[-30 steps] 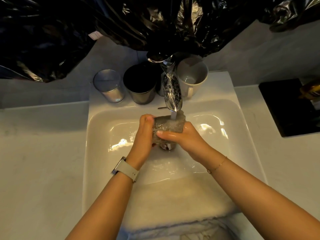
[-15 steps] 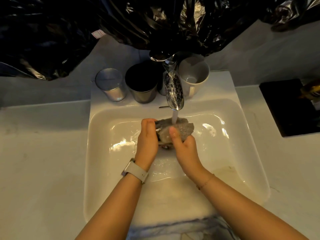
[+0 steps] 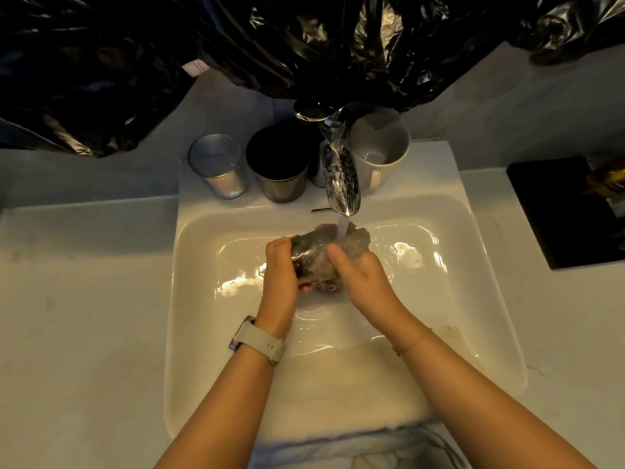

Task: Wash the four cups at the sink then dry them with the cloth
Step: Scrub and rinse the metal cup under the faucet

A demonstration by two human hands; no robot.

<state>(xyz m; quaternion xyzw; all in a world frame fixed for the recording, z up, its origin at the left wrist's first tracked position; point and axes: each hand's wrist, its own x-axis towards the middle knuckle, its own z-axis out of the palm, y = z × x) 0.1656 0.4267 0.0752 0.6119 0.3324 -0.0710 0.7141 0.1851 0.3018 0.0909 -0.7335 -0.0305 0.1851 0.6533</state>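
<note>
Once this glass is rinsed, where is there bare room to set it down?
Bare counter left of the sink, and between the sink and the black tray. The back ledge is crowded: ribbed glass, steel cup, faucet, white mug. Both hands fill the basin.

Glossy white ceramic sink (image 3: 487, 299), mirror-bright chrome tap (image 3: 340, 177), crinkled shiny black plastic sheet (image 3: 304, 45) — brushed metal cup (image 3: 279, 170)

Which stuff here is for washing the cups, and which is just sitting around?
For the job:
glass cup, held by the left hand and right hand
tap, running
sink
clear glass
steel cup
white mug

Just lying about:
black plastic sheet
black tray
</note>
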